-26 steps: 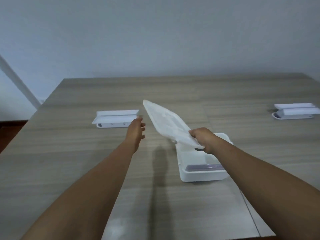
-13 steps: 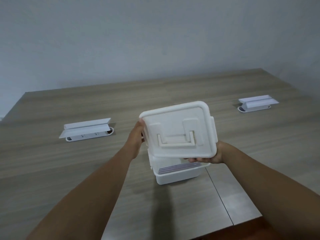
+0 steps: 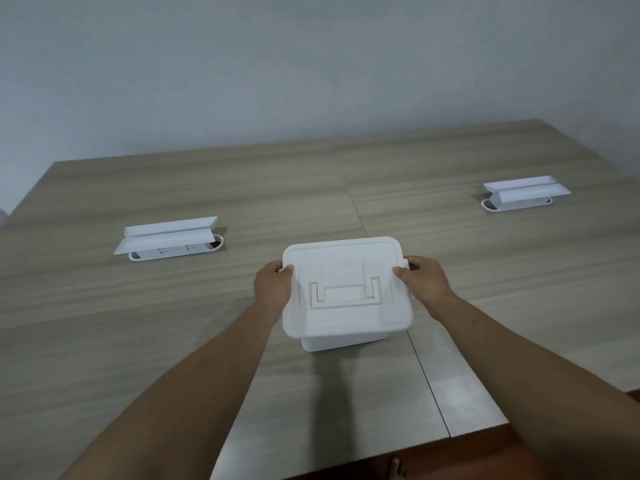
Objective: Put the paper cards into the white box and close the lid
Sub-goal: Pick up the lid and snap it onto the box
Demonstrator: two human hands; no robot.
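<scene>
The white box (image 3: 341, 339) sits on the wooden table (image 3: 207, 341) with its lid (image 3: 346, 289) laid flat on top, and off to its far left there's an open pop-up socket unit (image 3: 169, 239). Left hand (image 3: 273, 291) is curled onto the lid's left edge, right hand (image 3: 424, 282) grips the right edge, thumbs on top. Way out right of the box there's a second socket unit (image 3: 516, 194).

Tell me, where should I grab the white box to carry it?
Probably by the flat handle lying folded in the middle of the lid, coming from above. But the lid may not be snapped shut yet: the left hand and right hand hold its side edges, so gripping both sides is safer.
</scene>
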